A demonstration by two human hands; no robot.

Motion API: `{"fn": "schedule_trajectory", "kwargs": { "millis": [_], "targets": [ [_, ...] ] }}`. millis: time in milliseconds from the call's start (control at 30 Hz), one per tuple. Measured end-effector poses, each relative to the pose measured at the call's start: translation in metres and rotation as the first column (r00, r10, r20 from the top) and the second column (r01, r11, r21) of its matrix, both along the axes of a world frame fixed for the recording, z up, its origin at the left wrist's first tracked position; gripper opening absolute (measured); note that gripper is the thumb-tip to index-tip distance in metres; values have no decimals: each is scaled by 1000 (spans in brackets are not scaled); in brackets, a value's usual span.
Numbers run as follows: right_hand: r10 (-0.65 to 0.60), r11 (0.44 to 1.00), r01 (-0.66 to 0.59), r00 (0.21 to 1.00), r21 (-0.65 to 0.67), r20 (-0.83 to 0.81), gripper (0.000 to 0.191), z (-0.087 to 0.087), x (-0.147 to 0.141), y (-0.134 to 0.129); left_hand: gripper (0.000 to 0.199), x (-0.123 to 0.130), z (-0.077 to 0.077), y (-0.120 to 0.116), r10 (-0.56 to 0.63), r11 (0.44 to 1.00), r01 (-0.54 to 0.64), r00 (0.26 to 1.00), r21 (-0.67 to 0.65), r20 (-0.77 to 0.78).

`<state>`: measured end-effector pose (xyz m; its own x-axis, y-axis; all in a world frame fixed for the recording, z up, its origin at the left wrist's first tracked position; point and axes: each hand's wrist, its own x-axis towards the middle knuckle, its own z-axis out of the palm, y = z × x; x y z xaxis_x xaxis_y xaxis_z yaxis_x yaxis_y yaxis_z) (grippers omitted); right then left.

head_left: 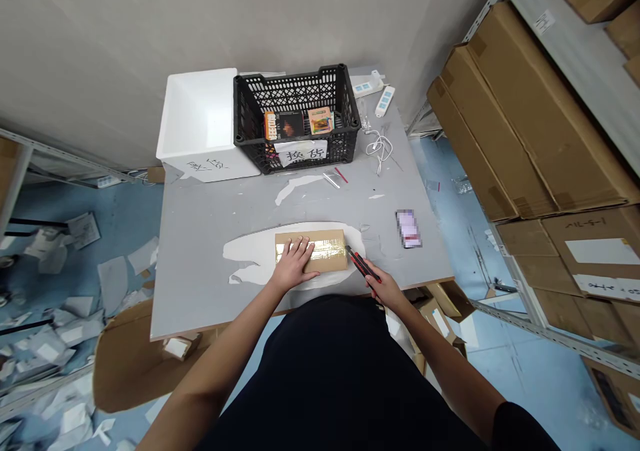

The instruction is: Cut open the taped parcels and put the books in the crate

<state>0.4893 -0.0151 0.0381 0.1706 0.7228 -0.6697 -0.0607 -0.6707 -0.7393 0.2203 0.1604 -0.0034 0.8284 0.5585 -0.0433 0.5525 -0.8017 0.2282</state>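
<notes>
A small brown cardboard box (330, 245) with shiny clear tape along its top lies on a white patch (240, 246) near the table's front edge. My left hand (294, 264) rests flat on the box's left part, fingers spread. On the right, my right hand (380, 285) is wrapped round a red and black utility knife (364, 266). The knife's tip is at the right end of the box; whether it touches the tape cannot be made out.
Behind on the table (200, 217) stand a white foam box (197, 114) and a black crate (300, 154) with small packages. A phone (409, 229), a white cable (380, 147) and power strips (385, 101) lie right. Shelves with cartons (545, 104) stand further right.
</notes>
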Motion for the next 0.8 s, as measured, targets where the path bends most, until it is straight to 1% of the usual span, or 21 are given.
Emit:
{"fn": "schedule_trajectory", "kwargs": {
  "millis": [167, 367, 633, 800],
  "targets": [
    [-11, 1000, 11, 999, -8, -34, 65, 3, 1, -6, 86, -1, 0, 0, -18, 1000, 18, 1000, 9, -20],
    [29, 999, -31, 998, -26, -51, 67, 0, -5, -18, 86, 1, 1, 0, -13, 1000, 13, 1000, 6, -24],
    [24, 999, -26, 998, -39, -56, 65, -2, -11, -30, 86, -3, -2, 0, -34, 999, 34, 999, 2, -1],
    [16, 1000, -16, 999, -11, -32, 66, -1, -11, -48, 87, -3, 0, 1, -41, 999, 41, 999, 3, 7]
  ]
}}
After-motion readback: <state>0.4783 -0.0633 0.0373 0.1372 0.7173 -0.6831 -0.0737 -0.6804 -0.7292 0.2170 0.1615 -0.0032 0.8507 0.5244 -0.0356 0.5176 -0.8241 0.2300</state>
